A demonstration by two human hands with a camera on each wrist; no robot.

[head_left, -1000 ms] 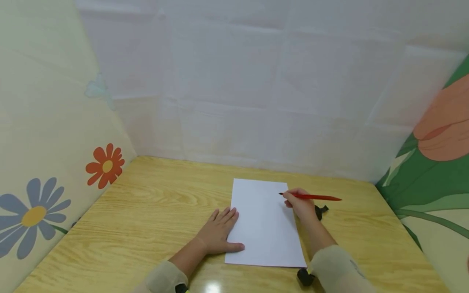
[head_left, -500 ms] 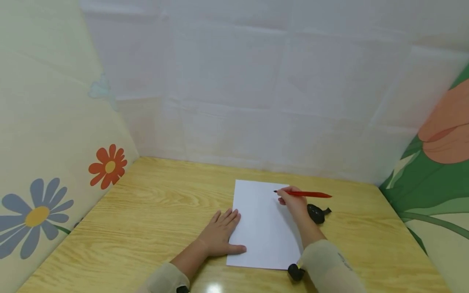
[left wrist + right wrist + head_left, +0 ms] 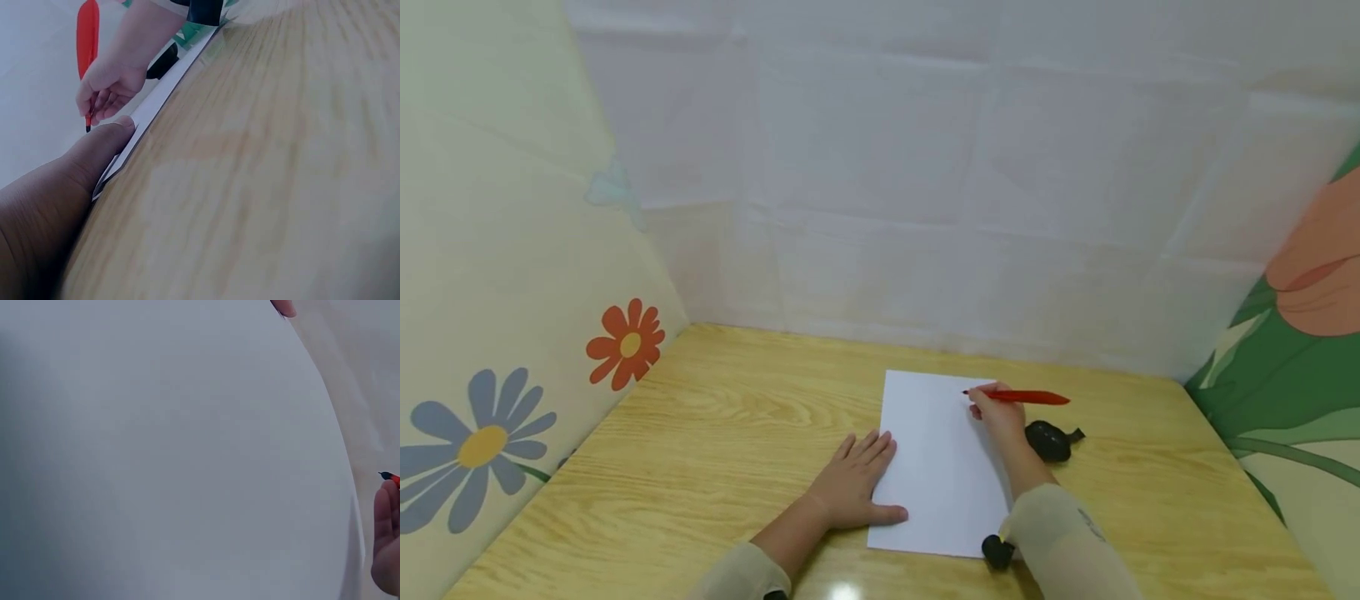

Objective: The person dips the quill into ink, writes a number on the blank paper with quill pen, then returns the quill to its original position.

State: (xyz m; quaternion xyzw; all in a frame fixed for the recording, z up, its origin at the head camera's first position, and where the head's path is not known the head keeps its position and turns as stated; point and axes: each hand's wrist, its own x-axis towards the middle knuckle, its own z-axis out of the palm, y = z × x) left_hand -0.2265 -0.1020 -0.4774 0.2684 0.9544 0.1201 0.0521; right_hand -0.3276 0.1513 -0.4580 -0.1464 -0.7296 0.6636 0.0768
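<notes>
A blank white sheet of paper (image 3: pixel 936 475) lies on the table. My left hand (image 3: pixel 850 487) rests flat on its left edge, fingers straight and thumb stretched over the lower left part. My right hand (image 3: pixel 1003 417) pinches a red pen (image 3: pixel 1030 397) with a broad, feather-shaped body near its dark tip. The tip hangs close over the sheet's upper right part and points left. In the left wrist view the pen (image 3: pixel 89 37) stands nearly upright in the right hand (image 3: pixel 115 84), beyond my left thumb (image 3: pixel 103 144). The right wrist view shows mostly paper (image 3: pixel 219 456).
The wood-grain table (image 3: pixel 700 433) extends to both sides of the sheet. Right of my right hand lies a round black object (image 3: pixel 1049 441) with a short tab. A small black piece (image 3: pixel 997 552) sits by the right sleeve. A pale cloth (image 3: pixel 880 208) hangs behind the table.
My right hand has moved left with the pen, farther over the paper, uncovering the round black object. The left hand has stayed on the sheet's edge while the head view shifted slightly.
</notes>
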